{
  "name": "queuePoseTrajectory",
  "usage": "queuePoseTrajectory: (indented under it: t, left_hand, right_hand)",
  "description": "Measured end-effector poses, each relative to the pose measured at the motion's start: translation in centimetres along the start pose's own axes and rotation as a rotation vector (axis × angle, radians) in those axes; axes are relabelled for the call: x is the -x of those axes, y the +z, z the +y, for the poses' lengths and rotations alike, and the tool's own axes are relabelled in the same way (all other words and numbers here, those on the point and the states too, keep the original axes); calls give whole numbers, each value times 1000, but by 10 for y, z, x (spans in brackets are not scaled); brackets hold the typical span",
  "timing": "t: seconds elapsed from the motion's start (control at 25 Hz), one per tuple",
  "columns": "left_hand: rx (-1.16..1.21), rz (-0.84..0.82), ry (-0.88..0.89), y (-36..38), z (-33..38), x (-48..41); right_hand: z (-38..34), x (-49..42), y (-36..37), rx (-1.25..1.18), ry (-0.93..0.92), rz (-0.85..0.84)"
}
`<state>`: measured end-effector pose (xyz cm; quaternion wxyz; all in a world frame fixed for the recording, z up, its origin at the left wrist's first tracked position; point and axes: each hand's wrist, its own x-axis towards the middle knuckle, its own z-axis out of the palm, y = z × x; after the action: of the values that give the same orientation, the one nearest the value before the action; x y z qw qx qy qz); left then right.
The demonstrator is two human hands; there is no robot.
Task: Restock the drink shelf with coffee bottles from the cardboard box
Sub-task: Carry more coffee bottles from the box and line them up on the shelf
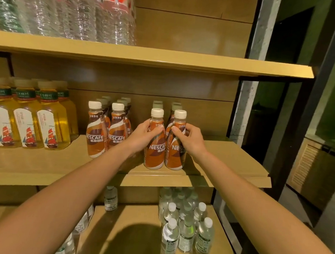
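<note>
brown bottles going two at a time onto the middle shelf

clear water bottles [186, 230] stand nearest, clustered on the bottom shelf [137, 223] below the arms, with one lone water bottle [110, 199] further back to the left. they play no part in the job and sit well clear of it.

above them, both bare arms reach up to the middle shelf [229, 156]. the left hand [148, 132] is wrapped around the shoulder of one coffee bottle [155, 143], and the right hand [185, 135] is wrapped around the shoulder of a second coffee bottle [176, 145] just beside it, the two bottles touching or nearly so. both stand upright near the front lip, bases apparently down on the board, labels facing out. gripping high, just under the white caps, likely lets each bottle be steered and squared up without toppling it, and pairing them keeps the rows even.

behind these two, more caps show, so this looks like the front of a growing column. to the left, a separate block of coffee bottles [105, 131] stands in neat rows with a gap between the blocks. further left are tall yellow tea bottles [30, 116].

farthest up, the top shelf [147, 57] carries large clear water jugs [71, 11].

the cardboard box is out of sight, so how many bottles remain cannot be told.
</note>
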<state>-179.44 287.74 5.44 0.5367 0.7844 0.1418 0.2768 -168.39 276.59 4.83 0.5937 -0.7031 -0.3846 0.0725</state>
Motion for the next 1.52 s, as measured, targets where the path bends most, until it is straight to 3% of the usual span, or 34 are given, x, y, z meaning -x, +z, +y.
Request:
queuePoseTrajectory:
  t: [0.08, 0.2, 0.36, 0.56, 1.04, 1.28, 1.52]
  left_hand:
    - [34, 36, 43, 4, -4, 5]
    - [4, 224, 68, 16, -27, 28]
    - [-341, 455, -54, 36, -55, 57]
    - [-589, 521, -78, 40, -65, 44]
    - [-842, 158, -148, 17, -96, -5]
    - [-978, 145, -195, 19, -101, -18]
    - [-920, 77, -241, 13, -106, -32]
  right_hand:
    - [2, 4, 3, 11, -39, 21]
    - [12, 16, 1, -8, -15, 10]
    - [43, 38, -1, 173, 73, -83]
    - [59, 40, 8, 455, 61, -51]
    - [69, 14, 21, 654, 82, 53]
    - [69, 1, 20, 757, 100, -34]
    - [74, -15, 26, 775, 137, -85]
